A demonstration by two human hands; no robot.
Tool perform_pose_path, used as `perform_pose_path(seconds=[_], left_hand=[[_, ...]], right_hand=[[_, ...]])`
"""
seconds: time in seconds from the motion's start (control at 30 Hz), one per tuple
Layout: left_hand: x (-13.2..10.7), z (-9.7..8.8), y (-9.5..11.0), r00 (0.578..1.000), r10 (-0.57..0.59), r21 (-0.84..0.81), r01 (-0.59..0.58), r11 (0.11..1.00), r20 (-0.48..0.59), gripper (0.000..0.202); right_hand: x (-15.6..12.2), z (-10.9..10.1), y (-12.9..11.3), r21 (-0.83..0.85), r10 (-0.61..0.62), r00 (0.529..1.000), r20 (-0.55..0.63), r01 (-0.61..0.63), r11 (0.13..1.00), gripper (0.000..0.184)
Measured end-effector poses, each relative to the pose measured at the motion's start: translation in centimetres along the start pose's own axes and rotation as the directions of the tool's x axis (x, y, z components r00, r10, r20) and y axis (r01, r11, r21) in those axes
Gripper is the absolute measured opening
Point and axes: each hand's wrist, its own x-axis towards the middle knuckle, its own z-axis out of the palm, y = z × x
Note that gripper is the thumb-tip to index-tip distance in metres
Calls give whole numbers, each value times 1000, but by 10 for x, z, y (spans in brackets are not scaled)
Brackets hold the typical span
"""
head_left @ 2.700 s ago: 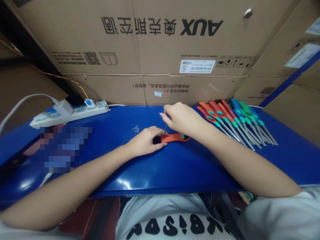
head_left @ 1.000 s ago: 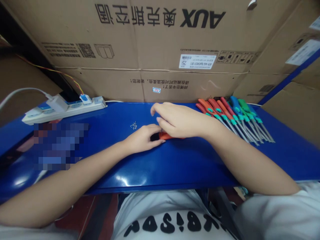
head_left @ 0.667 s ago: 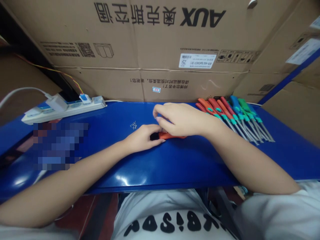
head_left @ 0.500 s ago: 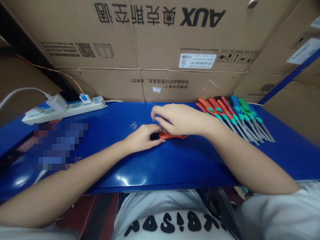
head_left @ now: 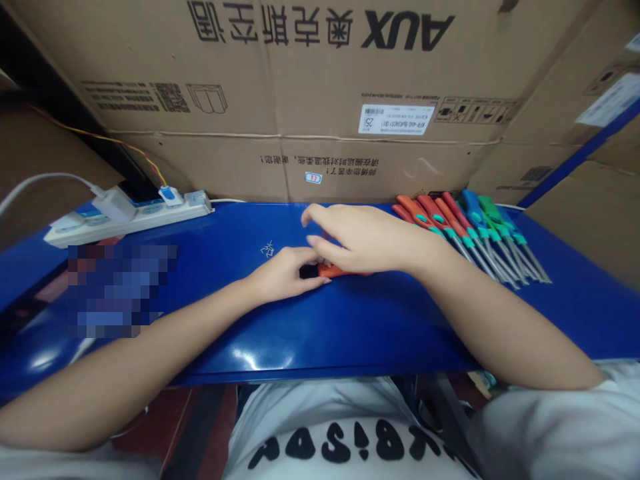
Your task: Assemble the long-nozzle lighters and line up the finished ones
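Note:
An orange lighter handle [head_left: 333, 271] lies on the blue table, mostly covered by my right hand. My left hand [head_left: 285, 273] grips its left end, thumb at the near side and fingers at the far side. Over the same end is my right hand [head_left: 357, 238], palm down, with bent fingertips drawn together; whatever they pinch is hidden. Left of the hands sits a little heap of thin, pale wire-like pieces [head_left: 268, 250]. To the right lie several long-nosed lighters [head_left: 470, 230] with red, orange, blue and green handles and metal tubes.
A white power strip [head_left: 135, 217] with plugs and cables stands at the back left. Behind the blue table [head_left: 280, 327] rises a large cardboard box [head_left: 280, 113]. A blurred-out patch [head_left: 120, 287] covers something on the left side.
My right hand has shifted slightly down over the orange lighter handle and hides more of it. My left hand keeps its grip in nearly the same place.

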Motion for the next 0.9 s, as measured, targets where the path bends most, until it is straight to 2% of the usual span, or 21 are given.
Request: perform_pose_path(seconds=[0.1,0.17,0.23,0.4,0.47,0.53,0.6,0.73,0.83,0.9], left_hand=[[0,0,0,1000,0,1,0,1000,2,22],[0,0,1,1000,4,-1,-4,1000,-5,20],[1,0,1,1000,14,-8,-14,1000,-11,19],[1,0,0,1000,17,1,-17,1000,-7,20],[0,0,0,1000,19,6,-19,1000,-3,19],[0,0,1,1000,21,7,-21,1000,-3,19],[0,-1,1,1000,19,13,-19,1000,-6,21],[-1,-2,0,1000,1,7,-2,1000,13,23],[0,-2,0,1000,-3,2,3,1000,14,20],[0,-2,0,1000,3,2,-3,1000,6,19]], right_hand=[[1,2,1,-54,1,1000,-3,-1,999,31],[2,3,3,-6,-38,999,-12,38,999,32],[2,3,3,36,-59,998,-31,60,998,40],[1,3,2,-69,9,1000,-17,-10,998,34],[1,4,3,-4,-24,1000,4,24,1000,36],[1,5,5,94,-66,998,-2,66,993,49],[1,6,5,115,-74,997,-25,76,990,56],[2,7,5,31,-15,999,-40,16,999,44],[2,7,7,125,-26,1000,13,24,992,42],[2,8,9,196,-44,998,39,36,980,50]])
